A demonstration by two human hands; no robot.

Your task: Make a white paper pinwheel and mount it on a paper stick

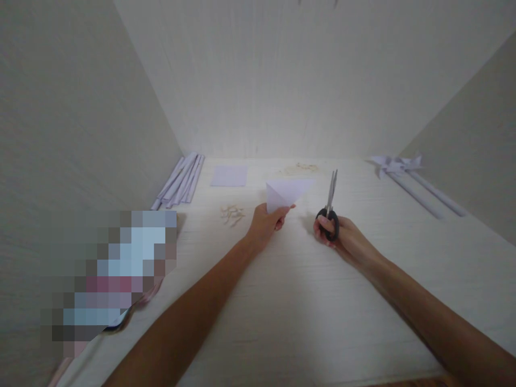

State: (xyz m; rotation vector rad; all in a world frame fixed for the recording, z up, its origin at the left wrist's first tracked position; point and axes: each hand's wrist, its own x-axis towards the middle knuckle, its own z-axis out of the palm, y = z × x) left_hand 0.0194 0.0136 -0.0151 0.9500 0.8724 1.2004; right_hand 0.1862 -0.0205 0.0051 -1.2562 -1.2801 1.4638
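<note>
A white sheet of paper (287,192), creased and folded into a triangular shape, is pinched at its lower edge by my left hand (269,219). To its right, my right hand (332,230) grips black-handled scissors (330,212), with thumb and fingers about the loops. The metal blades point up and away, nearly together, and stay apart from the paper. Behind the left hand, a flat square of white paper (229,176) lies on the table.
Rolled paper sticks (182,180) are piled at the back left. Two paper pinwheels (397,164) on sticks (419,194) rest at the right. Small pale strips (233,214) and further scraps (306,167) lie on the white table (258,312). A pixelated object (129,269) stands at left. Walls enclose the sides and back.
</note>
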